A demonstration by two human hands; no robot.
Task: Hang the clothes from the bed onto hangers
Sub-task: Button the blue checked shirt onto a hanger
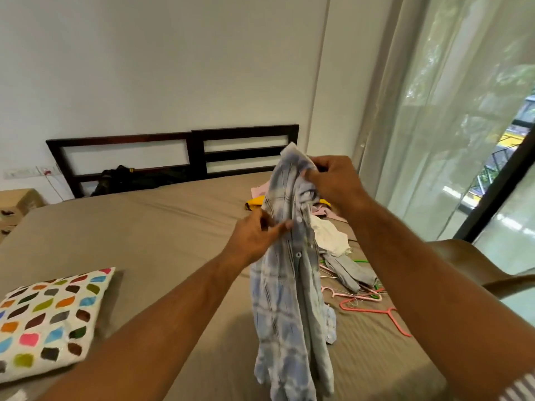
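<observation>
A pale blue-and-white checked shirt [289, 299] hangs above the bed [139, 235], its hem trailing near the sheet. My right hand [333, 180] pinches the shirt near the collar at the top. My left hand [254, 235] grips its buttoned front edge lower down. Behind the shirt lies a heap of clothes: a white garment [330, 235], a grey one [350, 270], a yellow one [256, 201] and a pink one [259, 189]. Pink hangers [373, 309] and a green hanger [360, 260] lie on the sheet beside the heap.
A pillow with coloured spots [49, 319] lies at the bed's near left. A dark bag [121, 178] sits by the dark headboard [197, 151]. Sheer curtains [451, 111] and a window fill the right. A brown chair back [474, 264] stands at the right.
</observation>
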